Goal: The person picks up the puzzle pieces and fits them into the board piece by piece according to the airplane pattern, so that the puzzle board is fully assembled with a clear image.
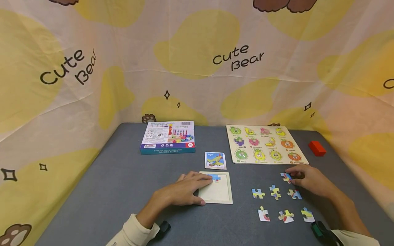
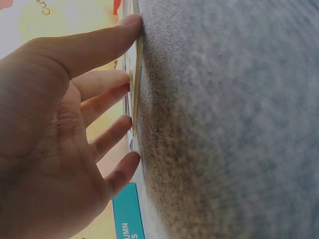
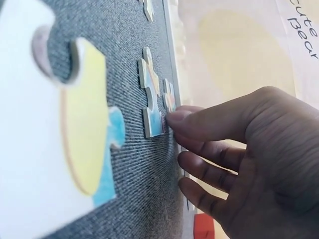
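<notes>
My left hand (image 1: 186, 189) rests on the left side of a square wooden puzzle tray (image 1: 220, 194), fingers extended and thumb at its lower edge. Its fingertips touch a blue puzzle piece (image 1: 217, 178) lying in the upper part of the tray. In the left wrist view the fingers (image 2: 107, 89) are spread along the tray's edge. To the right, my right hand (image 1: 311, 181) pinches a blue and red puzzle piece (image 1: 286, 178) between thumb and index finger. The right wrist view shows the thumb (image 3: 199, 122) at the end of that piece (image 3: 168, 94).
Several loose pieces lie in front of my right hand, among them a yellow and white one (image 1: 307, 215). A picture card with an airplane (image 1: 215, 160) lies behind the tray. Farther back are a boxed bead set (image 1: 167, 138), a fruit board (image 1: 264, 145) and a red block (image 1: 317, 148).
</notes>
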The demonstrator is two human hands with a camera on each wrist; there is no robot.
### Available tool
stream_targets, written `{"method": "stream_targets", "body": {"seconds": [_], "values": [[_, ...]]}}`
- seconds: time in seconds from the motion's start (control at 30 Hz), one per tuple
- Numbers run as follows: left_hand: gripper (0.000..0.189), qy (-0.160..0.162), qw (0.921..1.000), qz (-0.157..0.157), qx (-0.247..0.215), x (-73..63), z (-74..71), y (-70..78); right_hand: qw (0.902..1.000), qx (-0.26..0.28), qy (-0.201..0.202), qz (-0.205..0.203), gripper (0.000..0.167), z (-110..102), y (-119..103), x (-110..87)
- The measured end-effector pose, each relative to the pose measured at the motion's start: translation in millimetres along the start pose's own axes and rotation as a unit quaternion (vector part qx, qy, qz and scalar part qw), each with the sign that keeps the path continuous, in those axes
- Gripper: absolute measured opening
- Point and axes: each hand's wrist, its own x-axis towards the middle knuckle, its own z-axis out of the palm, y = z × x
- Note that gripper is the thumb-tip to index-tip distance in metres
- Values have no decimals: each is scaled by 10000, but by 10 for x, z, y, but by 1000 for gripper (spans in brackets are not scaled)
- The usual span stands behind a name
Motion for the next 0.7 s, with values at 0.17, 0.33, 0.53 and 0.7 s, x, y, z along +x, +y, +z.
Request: {"method": "stream_targets", "body": {"seconds": [0.17,0.33,0.53,0.7], "values": [[73,3,10000,-1,32,2,2,-1,10000,-37,5,89,31,0,-2,4],[73,20,10000,8,54,0,3,2,10000,-86,45,-1,25,-2,3,7],[74,13,10000,-19,93,6,8,-1,9997,-212,83,-34,20,-6,4,5],[73,-8,9999,-51,120,3,14,-2,9995,-272,75,-121,18,-3,-1,4]]}}
